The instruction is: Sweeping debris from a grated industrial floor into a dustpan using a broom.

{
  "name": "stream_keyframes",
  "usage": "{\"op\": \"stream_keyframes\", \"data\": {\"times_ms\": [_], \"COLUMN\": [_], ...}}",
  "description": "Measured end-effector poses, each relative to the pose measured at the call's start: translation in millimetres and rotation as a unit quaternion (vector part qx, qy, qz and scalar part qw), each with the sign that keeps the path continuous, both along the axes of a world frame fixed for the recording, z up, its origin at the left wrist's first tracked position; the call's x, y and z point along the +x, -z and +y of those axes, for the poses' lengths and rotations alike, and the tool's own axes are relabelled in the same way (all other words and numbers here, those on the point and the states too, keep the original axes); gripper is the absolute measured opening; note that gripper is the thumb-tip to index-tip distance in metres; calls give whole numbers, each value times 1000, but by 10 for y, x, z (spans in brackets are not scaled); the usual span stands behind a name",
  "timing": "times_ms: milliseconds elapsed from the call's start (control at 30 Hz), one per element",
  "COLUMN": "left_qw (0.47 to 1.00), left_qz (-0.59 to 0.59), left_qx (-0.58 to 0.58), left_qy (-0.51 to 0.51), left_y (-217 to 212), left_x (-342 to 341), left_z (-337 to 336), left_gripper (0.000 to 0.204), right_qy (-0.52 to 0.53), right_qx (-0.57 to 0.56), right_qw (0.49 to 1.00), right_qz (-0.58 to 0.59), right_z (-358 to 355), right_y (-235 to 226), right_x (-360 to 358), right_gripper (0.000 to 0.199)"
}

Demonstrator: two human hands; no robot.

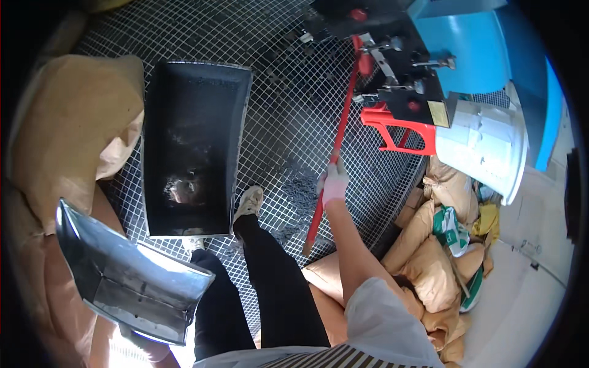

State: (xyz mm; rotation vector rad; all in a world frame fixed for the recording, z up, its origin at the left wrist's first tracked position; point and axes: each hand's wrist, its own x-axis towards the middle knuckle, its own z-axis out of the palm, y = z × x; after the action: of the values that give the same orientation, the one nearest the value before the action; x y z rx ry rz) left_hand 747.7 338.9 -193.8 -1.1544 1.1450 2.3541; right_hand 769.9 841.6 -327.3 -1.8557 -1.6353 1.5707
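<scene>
My right hand [334,181], in a white glove, grips a long red handle [336,147] that slants from a dark machine [392,55] at the top down to the metal grating floor [288,110]. My left hand [142,343] is at the lower left and holds a large grey metal scoop [126,276] by its underside; most of the hand is hidden behind the scoop. My legs in black trousers stand on the grating, one shoe [248,203] next to the tray's near right corner.
A black rectangular tray [195,147] with dark residue lies on the grating ahead. Tan sacks [73,129] pile at the left and also at the right [435,251]. A red plastic frame [402,132], a white panel [485,147] and blue machine housing [466,49] stand at upper right.
</scene>
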Motion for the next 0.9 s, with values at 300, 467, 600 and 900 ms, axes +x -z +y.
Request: {"op": "stream_keyframes", "data": {"times_ms": [300,467,600,900], "left_qw": [978,960,980,997], "left_qz": [94,179,148,0], "left_qx": [-162,-129,-6,46], "left_qy": [95,173,135,67], "left_y": [914,1315,1378,472], "left_x": [232,498,402,-177], "left_z": [-34,-468,-392,563], "left_gripper": [47,45,48,68], "right_qy": [12,23,38,-142], "right_qx": [137,120,46,35], "right_qw": [989,992,998,979], "right_qz": [-51,-17,-6,-143], "right_z": [1772,2299,2767,2160], "right_y": [1133,1364,1268,657], "right_x": [-782,-1208,-1339,-431], "right_gripper": [34,30,31,44]}}
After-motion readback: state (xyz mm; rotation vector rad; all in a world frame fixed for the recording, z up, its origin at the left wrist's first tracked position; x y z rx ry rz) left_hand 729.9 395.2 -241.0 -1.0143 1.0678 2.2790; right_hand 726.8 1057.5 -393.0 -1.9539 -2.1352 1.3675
